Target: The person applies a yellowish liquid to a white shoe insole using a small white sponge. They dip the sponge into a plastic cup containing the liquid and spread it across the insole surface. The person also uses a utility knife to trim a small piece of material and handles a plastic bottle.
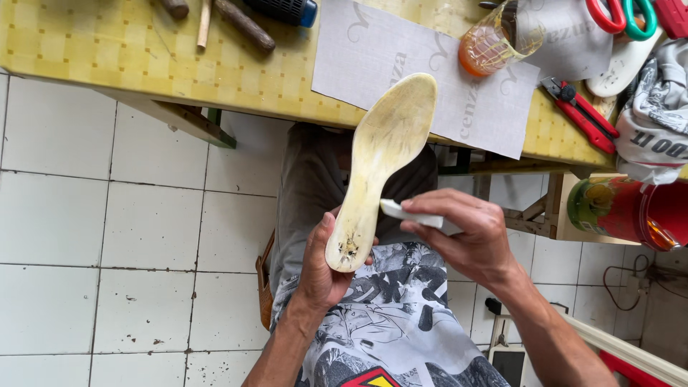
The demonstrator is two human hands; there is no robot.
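At the middle of the frame the left hand (pixel 326 269) grips the narrow heel end of a pale yellowish shoe sole (pixel 383 161), fingers wrapped behind it and the thumb laid along its left edge. The sole's long axis runs from that heel at lower centre up and a little to the right, so the broad toe end overlaps the edge of the yellow table (pixel 107 50). The right hand (pixel 469 236) sits just to the right of the sole's waist, its fingers pinched narrow on a small white block (pixel 408 213) whose left tip touches or nearly touches the sole's right edge; I cannot tell which. So the block lies to the right of the sole, across its long axis, and the right hand is the nearer one to the sole's middle. On the table, upper centre, lies a grey sheet of paper (pixel 373 57) with faint printed lettering and curls. On its right part stands a clear cup with orange liquid (pixel 487 46). Further right lie a red utility knife (pixel 584 115) and, at the upper right corner, scissors with red and green handles (pixel 623 14). At the right edge stand a green and red container (pixel 623 211) and a crumpled printed cloth (pixel 656 118).
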